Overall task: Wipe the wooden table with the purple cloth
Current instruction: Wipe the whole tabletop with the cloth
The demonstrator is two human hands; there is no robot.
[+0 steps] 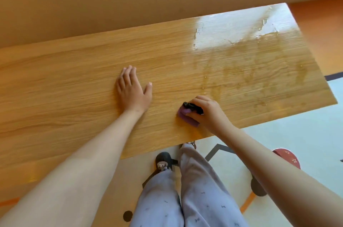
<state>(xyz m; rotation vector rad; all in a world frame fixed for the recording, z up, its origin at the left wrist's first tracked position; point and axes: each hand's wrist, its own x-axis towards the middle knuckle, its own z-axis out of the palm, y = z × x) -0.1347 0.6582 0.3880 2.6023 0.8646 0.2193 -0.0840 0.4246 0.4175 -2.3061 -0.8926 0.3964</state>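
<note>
Purple cloth (186,117), bunched small, is lying on the wooden table (74,82) close to the near edge, right of the table's middle. The right hand (207,113) is curling over it, fingers bent and pressing together on the fabric so that only the left part of the cloth is showing. A black item (193,107) is sitting under the same fingers, touching the cloth's upper side; what it is cannot be told.

The left hand (132,91) is lying flat on the bare wood to the left of the cloth, palm down, four fingers together and the thumb standing out to the right, holding nothing. It is resting apart from the cloth.

Beyond the right hand, toward the far right corner, a wet sheen (237,45) is covering the tabletop, with pale glare at the back and streaky damp patches nearer the cloth. The left half of the table is looking dry and matte.

Below the near edge, the person's legs in pale patterned trousers (185,199) are showing, with a dark shoe (163,161) on the light floor (297,134). A red round object (288,157) is lying on the floor to the right, partly hidden by the right forearm.
</note>
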